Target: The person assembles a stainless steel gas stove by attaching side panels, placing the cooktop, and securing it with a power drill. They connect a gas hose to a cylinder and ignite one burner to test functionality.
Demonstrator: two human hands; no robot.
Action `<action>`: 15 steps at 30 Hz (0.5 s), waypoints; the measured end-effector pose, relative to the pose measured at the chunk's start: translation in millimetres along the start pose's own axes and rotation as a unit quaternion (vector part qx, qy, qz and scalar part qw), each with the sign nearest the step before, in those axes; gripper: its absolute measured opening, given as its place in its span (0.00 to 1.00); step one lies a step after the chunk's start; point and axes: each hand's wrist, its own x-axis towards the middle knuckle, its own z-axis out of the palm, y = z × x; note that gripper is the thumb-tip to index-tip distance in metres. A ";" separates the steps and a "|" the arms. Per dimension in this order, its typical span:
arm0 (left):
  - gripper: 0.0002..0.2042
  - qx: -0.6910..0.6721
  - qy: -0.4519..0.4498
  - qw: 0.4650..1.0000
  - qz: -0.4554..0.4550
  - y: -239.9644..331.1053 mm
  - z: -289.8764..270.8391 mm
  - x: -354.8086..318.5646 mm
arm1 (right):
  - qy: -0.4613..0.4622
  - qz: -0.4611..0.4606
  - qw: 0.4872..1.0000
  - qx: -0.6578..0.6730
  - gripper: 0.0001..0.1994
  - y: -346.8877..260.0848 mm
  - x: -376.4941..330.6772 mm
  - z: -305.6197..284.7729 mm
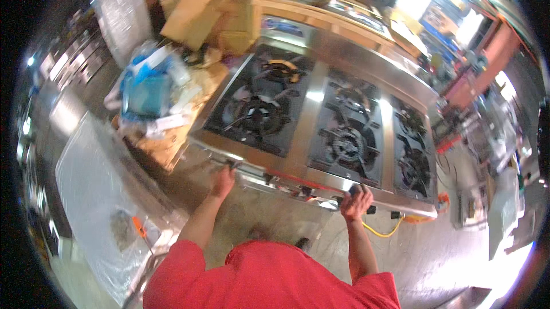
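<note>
A stainless steel gas range [306, 128] with black burner grates stands in front of me, blurred by motion. Along its front rail [275, 182] run several dark knobs. My left hand [223, 183] is closed at the left part of this rail, its fingertips on a small dark knob [231, 164]. Farther right, my right hand [357, 202] curls its fingers around a black knob [353, 190]. Two more black knobs [395, 214] show to the right of that hand.
Behind the range is a wooden crate frame [321, 14]. Cardboard [200, 5] and a pile of plastic wrap with blue pieces [146, 94] lie at the left. Nearer stands a plastic-covered panel [103, 189] with an orange-handled tool [139, 227]. A yellow hose [381, 233] hangs below the range's right front.
</note>
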 end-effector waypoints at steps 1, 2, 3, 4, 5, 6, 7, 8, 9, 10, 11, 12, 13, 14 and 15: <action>0.13 -0.047 -0.030 0.998 -0.028 4.0 -3.5 -3.7 | 0.018 -0.008 1.000 0.010 0.25 5.1 -2.0 4.1; 0.14 -0.074 0.001 0.997 0.021 8.6 -6.2 -10.0 | -0.030 -0.008 0.999 -0.037 0.27 9.6 -5.9 4.5; 0.17 -0.110 -0.093 0.989 -0.032 14.0 -7.6 -17.7 | 0.026 -0.040 0.998 -0.051 0.25 11.9 -8.6 6.5; 0.20 -0.032 0.004 0.998 0.053 18.4 -9.5 -29.9 | 0.144 -0.109 0.981 -0.068 0.23 14.4 -7.3 10.9; 0.25 0.034 -0.012 0.999 0.007 24.9 -8.8 -40.7 | 0.092 -0.116 0.988 -0.043 0.21 18.8 -5.4 9.7; 0.29 0.030 0.017 0.999 0.003 27.9 -9.7 -55.2 | 0.066 -0.120 0.990 0.028 0.21 22.7 -0.3 9.6; 0.34 0.039 -0.028 0.998 -0.044 31.1 -10.4 -69.0 | 0.051 -0.116 0.992 0.011 0.20 22.4 1.7 9.2; 0.37 0.036 -0.107 0.990 -0.088 31.5 -11.0 -82.2 | 0.014 -0.067 0.998 -0.018 0.20 19.8 1.4 7.0; 0.38 0.022 -0.130 0.982 -0.132 25.3 -15.4 -98.8 | 0.026 -0.083 0.996 -0.011 0.19 17.6 5.0 7.5; 0.39 0.005 -0.112 0.982 -0.153 23.0 -17.7 -118.3 | 0.018 -0.101 0.994 -0.023 0.19 17.0 7.3 3.8; 0.40 -0.021 -0.132 0.973 -0.188 20.8 -17.0 -129.0 | 0.066 -0.111 0.990 -0.064 0.18 12.4 7.5 4.4; 0.41 -0.056 -0.150 0.957 -0.242 14.2 -20.2 -141.1 | 0.074 -0.103 0.992 -0.013 0.19 12.8 11.1 3.1; 0.41 -0.081 -0.194 0.930 -0.303 5.5 -22.4 -155.2 | 0.050 -0.100 0.994 -0.014 0.20 11.0 13.0 2.2; 0.40 -0.097 -0.205 0.913 -0.340 -6.4 -24.3 -159.9 | 0.059 -0.087 0.994 0.003 0.20 9.0 13.7 2.1; 0.40 -0.067 -0.224 0.907 -0.351 -15.7 -27.2 -169.6 | 0.052 -0.110 0.993 -0.002 0.22 7.9 16.0 -0.3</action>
